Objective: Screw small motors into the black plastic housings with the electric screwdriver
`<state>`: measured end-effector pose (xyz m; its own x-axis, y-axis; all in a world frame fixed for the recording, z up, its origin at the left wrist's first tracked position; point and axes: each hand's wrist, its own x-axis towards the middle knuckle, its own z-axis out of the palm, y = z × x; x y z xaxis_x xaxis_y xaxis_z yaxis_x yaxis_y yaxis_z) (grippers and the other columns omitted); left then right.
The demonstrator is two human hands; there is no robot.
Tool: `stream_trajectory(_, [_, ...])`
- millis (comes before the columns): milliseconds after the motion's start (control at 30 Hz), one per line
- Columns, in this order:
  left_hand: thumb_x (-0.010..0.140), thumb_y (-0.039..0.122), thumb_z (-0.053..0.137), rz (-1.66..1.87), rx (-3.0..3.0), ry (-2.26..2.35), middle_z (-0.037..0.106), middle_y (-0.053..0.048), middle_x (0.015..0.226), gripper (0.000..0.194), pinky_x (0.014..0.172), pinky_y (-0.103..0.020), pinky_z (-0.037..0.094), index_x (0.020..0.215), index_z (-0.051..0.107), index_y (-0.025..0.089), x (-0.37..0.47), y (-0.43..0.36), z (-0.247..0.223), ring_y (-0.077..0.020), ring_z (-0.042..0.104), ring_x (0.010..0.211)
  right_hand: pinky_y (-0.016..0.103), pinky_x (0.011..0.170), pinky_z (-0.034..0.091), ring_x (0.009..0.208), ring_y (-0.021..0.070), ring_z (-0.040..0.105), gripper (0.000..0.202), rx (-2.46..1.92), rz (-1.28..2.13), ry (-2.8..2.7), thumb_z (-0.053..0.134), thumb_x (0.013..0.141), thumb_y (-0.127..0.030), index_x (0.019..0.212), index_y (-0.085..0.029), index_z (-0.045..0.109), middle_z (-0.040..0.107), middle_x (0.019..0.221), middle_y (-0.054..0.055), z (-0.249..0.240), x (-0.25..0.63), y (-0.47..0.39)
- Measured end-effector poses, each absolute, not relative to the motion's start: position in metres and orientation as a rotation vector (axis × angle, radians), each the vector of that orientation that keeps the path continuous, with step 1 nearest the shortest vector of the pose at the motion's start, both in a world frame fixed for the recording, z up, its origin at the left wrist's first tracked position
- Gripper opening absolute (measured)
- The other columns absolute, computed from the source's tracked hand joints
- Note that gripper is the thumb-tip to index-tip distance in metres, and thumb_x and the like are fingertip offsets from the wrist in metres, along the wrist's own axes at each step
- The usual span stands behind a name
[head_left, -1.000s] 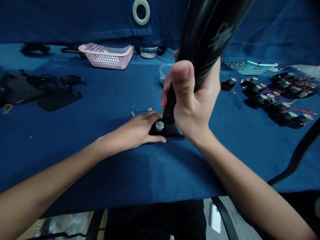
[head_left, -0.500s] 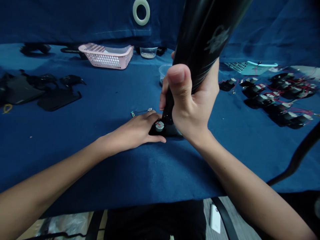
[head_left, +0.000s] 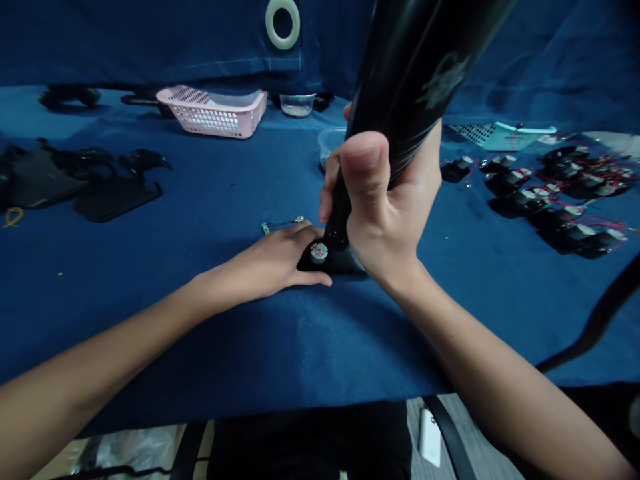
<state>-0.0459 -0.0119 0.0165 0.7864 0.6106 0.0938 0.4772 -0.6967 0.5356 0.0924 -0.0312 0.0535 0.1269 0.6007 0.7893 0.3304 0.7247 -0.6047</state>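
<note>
A long black cylindrical tool [head_left: 405, 87] stands tilted, its top toward the upper right. My right hand [head_left: 395, 200] is wrapped round its lower part, thumb on the near side. The tool's narrow lower end is close over a black part [head_left: 345, 262] on the blue cloth; whether they touch I cannot tell. A round silvery piece [head_left: 319, 252] with red wire sits at that part's left end. My left hand [head_left: 285, 260] grips the left end, thumb in front and fingers behind. Just beyond those fingers lies a small green board [head_left: 265, 229] with a thin wire.
A pink basket [head_left: 225, 120] and clear tubs [head_left: 297, 105] stand at the back. Black parts [head_left: 117, 198] lie at the left. Several black pieces with red wires [head_left: 565, 217] are at the right, near a teal basket [head_left: 510, 137]. A black cable [head_left: 595, 327] hangs at right.
The tool and my right hand have shifted slightly to the right, and the tool leans a little more. My left hand and the black part have hardly moved.
</note>
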Motion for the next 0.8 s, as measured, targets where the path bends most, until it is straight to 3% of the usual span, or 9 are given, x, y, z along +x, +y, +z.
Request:
stream_trajectory(300, [0.081, 0.051, 0.07, 0.365, 2.485, 0.806, 0.054, -0.012, 0.134, 0.066, 0.099, -0.039, 0.044, 0.133, 0.048, 0.016, -0.0465, -0.012, 0.0152, -0.0302, 0.054, 0.121, 0.022, 0.041, 0.042, 0.052, 0.0098, 0.057, 0.045, -0.765, 0.258, -1.457, 0.047, 0.088, -0.067, 0.106, -0.026, 0.043, 0.057, 0.072, -0.005, 0.0542, 0.0928, -0.0318])
stream_trajectory(600, [0.081, 0.049, 0.071, 0.36, 2.494, 0.796, 0.054, -0.013, 0.134, 0.065, 0.1, -0.039, 0.045, 0.132, 0.049, 0.015, -0.0476, -0.0126, 0.0159, -0.03, 0.054, 0.122, 0.021, 0.046, 0.043, 0.056, 0.0093, 0.058, 0.044, -0.813, 0.295, -1.468, 0.046, 0.089, -0.065, 0.106, -0.025, 0.043, 0.057, 0.073, -0.005, 0.0572, 0.0927, -0.0368])
stream_trajectory(800, [0.081, 0.05, 0.071, 0.376, 2.498, 0.797, 0.057, -0.012, 0.129, 0.065, 0.099, -0.039, 0.045, 0.131, 0.049, 0.014, -0.0475, -0.012, 0.0146, -0.0291, 0.056, 0.118, 0.024, 0.057, 0.05, 0.069, 0.0113, 0.062, 0.039, -0.818, 0.282, -1.392, 0.053, 0.089, -0.06, 0.104, -0.025, 0.042, 0.058, 0.084, -0.003, 0.0557, 0.0887, -0.0334])
